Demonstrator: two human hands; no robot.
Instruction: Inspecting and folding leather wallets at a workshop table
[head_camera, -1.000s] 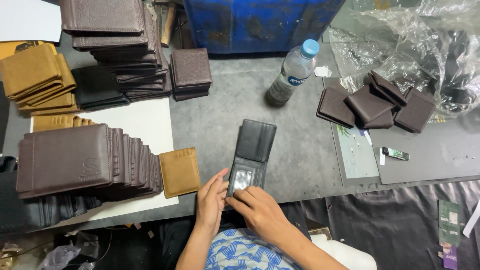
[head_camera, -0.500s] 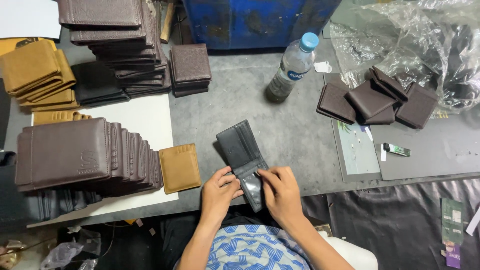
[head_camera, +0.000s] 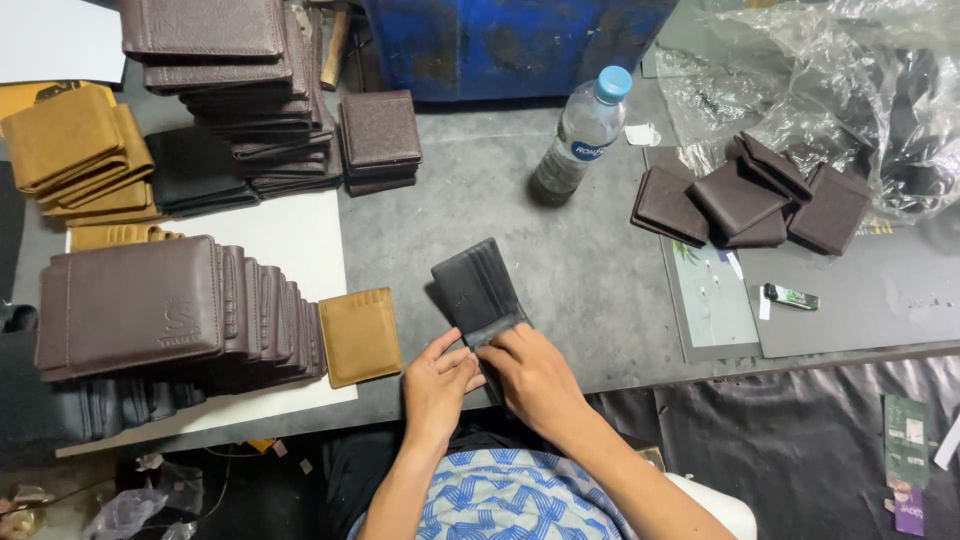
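Both hands are working at the near edge of the grey worktop (head_camera: 590, 270). The left hand (head_camera: 437, 385) and the right hand (head_camera: 535, 375) are holding an open black wallet (head_camera: 478, 293), which is lying tilted with its card slots facing up and its far half resting on the worktop. The left hand's fingers (head_camera: 455, 352) are curling closed against the wallet's near left edge, gripping it, and the right hand's fingers (head_camera: 503, 345) are pressing down closed over its near right corner, so the near part of the wallet is hiding under both hands.

Just left of the left hand a tan wallet (head_camera: 360, 335) is lying flat, partly on a white board (head_camera: 290, 240). Beside it a row of brown wallets (head_camera: 170, 310) is leaning, overlapping one another. Farther back on the left a pile of tan wallets (head_camera: 75, 150) is sitting, and next to it a tall stack of dark brown wallets (head_camera: 230, 80) with a smaller stack (head_camera: 380, 140) just to its right.

A plastic water bottle (head_camera: 580, 135) with a blue cap is standing behind the black wallet, well apart from it, in front of a blue crate (head_camera: 510, 45). To the right a loose heap of brown wallets (head_camera: 750, 195) is lying by crumpled clear plastic wrap (head_camera: 830, 90), and a small green lighter (head_camera: 792, 297) is lying near it.
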